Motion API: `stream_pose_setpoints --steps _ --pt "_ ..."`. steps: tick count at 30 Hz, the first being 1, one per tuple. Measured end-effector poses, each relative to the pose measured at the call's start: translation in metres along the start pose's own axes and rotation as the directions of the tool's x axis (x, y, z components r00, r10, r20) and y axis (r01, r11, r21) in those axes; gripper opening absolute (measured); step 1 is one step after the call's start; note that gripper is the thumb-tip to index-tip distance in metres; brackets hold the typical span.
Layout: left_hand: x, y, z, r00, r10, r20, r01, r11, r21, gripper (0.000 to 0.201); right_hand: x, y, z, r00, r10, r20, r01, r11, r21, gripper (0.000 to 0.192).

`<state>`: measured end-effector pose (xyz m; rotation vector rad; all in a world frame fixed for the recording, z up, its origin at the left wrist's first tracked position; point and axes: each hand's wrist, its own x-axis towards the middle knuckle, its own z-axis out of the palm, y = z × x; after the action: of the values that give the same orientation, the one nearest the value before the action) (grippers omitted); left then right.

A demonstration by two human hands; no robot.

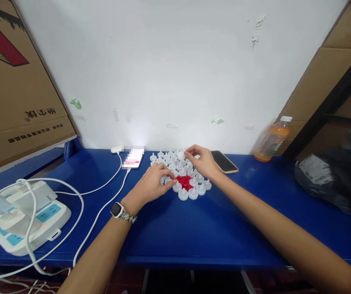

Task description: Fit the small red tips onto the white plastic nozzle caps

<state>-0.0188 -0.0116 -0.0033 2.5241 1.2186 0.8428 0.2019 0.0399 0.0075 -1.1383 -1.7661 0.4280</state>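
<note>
Many white plastic caps with thin nozzle tips [184,193] stand close together on the blue table, around a small heap of red pieces [184,182]. My left hand [155,181], with a watch [117,209] on its wrist, is at the left side of the heap. Its thumb and forefinger are pinched together beside the red pieces; whatever is between them is too small to make out. At the back of the group, my right hand [202,160] pinches a white nozzle cap [180,156] between thumb and fingers. Several caps are partly hidden behind both hands.
Behind my right hand lies a dark-screened phone [224,162]. A lit phone [134,158] with a charging cable is on the left. A power strip [31,228] with looped cables occupies the left front. An orange drink bottle [272,139] and black plastic bag [334,175] stand right.
</note>
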Motion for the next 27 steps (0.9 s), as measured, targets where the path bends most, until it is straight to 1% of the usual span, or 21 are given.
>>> stream_pose_setpoints --steps 3,6,9,11,13,15,18,20,24,27 --pt "0.0 0.001 0.0 0.997 -0.016 0.073 0.014 0.999 0.031 0.025 0.035 0.013 0.014 0.999 0.036 -0.01 -0.038 0.986 -0.164 0.017" --pt "0.001 0.0 0.0 0.992 -0.035 0.121 0.034 0.999 0.013 0.025 0.071 0.017 0.036 0.997 0.069 0.034 -0.053 0.935 -0.35 0.019" --pt "0.001 -0.002 -0.001 0.992 -0.028 0.122 0.03 0.999 -0.014 0.025 0.099 0.014 0.06 0.985 0.072 0.154 0.023 0.839 -0.543 0.024" --pt "0.002 -0.004 -0.003 0.997 -0.028 0.078 0.029 1.0 -0.01 0.028 0.111 0.014 0.073 0.965 0.096 0.244 0.076 0.788 -0.611 0.026" --pt "0.002 -0.007 -0.005 0.999 -0.038 -0.002 0.038 0.999 0.01 0.03 0.12 0.015 0.082 0.945 0.119 0.304 0.104 0.773 -0.626 0.023" --pt "0.002 -0.011 -0.006 0.995 -0.052 -0.089 0.055 0.998 0.036 0.031 0.124 0.018 0.088 0.932 0.136 0.335 0.114 0.77 -0.628 0.019" --pt "0.001 -0.015 -0.003 0.985 -0.065 -0.161 0.079 0.994 0.08 0.031 0.127 0.024 0.09 0.921 0.156 0.357 0.118 0.762 -0.637 0.02" --pt "0.0 -0.014 -0.001 0.984 -0.07 -0.162 0.085 0.992 0.093 0.031 0.127 0.025 0.089 0.918 0.16 0.364 0.119 0.762 -0.637 0.022" --pt "0.0 -0.009 0.005 0.989 -0.085 -0.124 0.096 0.992 0.087 0.03 0.127 0.026 0.089 0.92 0.164 0.356 0.107 0.768 -0.632 0.025" --pt "0.001 -0.008 0.007 0.989 -0.096 -0.113 0.106 0.99 0.094 0.03 0.125 0.027 0.091 0.918 0.18 0.355 0.091 0.773 -0.628 0.023"
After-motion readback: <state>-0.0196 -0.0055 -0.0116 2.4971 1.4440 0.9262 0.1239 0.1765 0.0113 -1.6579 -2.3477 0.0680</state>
